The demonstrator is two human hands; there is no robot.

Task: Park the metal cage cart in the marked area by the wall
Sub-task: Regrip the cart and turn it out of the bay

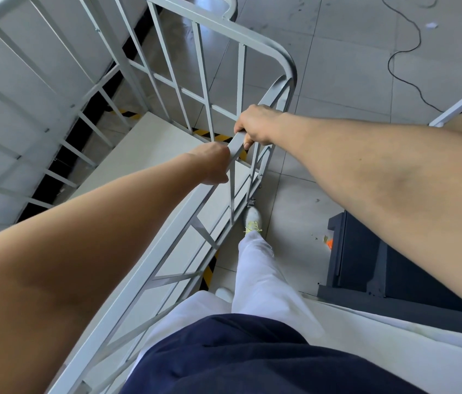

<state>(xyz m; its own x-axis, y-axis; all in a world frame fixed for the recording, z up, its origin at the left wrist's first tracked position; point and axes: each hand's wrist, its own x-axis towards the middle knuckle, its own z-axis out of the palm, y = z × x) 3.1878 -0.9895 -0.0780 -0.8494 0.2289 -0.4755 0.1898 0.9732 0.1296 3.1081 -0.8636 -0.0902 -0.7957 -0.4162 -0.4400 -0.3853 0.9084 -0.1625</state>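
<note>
Hands first: both are wrapped around the top rail of the metal cage cart (167, 81), close together on the same stretch of bar. My left hand (212, 166) is closed over the rail from my side, and my right hand (255, 127) grips it just further along, near where the rail bends round the corner. I keep them bunched there because, as far as I can judge, the corner gives me the most leverage to swing the whole frame, and a two-handed grip up high lets me steer without bending down.

Cart itself sits right against my legs, its pale deck (150, 155) under the bars, with the wall (25, 89) on its far side. Yellow and black hazard tape (210, 135) shows on the floor through the bars and again down by my trousers, so I reckon the cart is at or over the edge of the marked area. My foot (252, 218) is planted beside the caster end, probably to brace or nudge it. Dark cabinet (380, 260) stands on my right, so not much room to swing.
</note>
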